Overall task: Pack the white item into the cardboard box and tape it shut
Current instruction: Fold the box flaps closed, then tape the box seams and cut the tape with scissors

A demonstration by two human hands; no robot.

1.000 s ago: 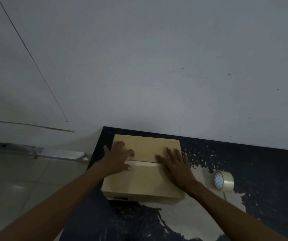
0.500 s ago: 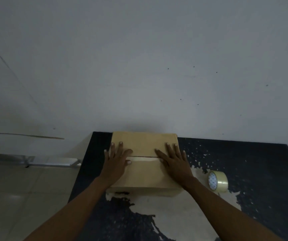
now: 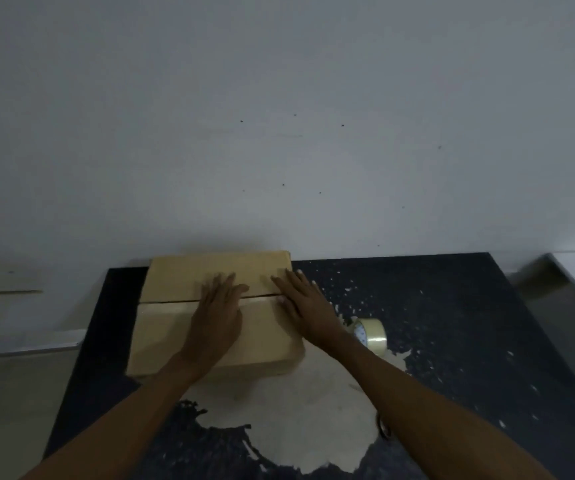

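Observation:
A brown cardboard box (image 3: 171, 327) lies on the dark table (image 3: 452, 323) near its far left corner, with both top flaps folded down and meeting at a seam. My left hand (image 3: 218, 313) rests flat on the middle of the lid, across the seam, fingers spread. At the box's right edge my right hand (image 3: 305, 306) presses flat with its fingers over the seam. A roll of clear tape (image 3: 371, 336) stands on the table just right of my right wrist. The white item is not visible.
The table top is dark with a large worn pale patch (image 3: 296, 403) in front of the box. A grey wall (image 3: 279, 133) rises right behind the table. A small metal ring (image 3: 383, 427) lies beside my right forearm. Floor shows at left.
My left hand slid right from the box's left part to its middle. The right hand stayed near the right edge. The camera view turned left, so the box sits further left in view.

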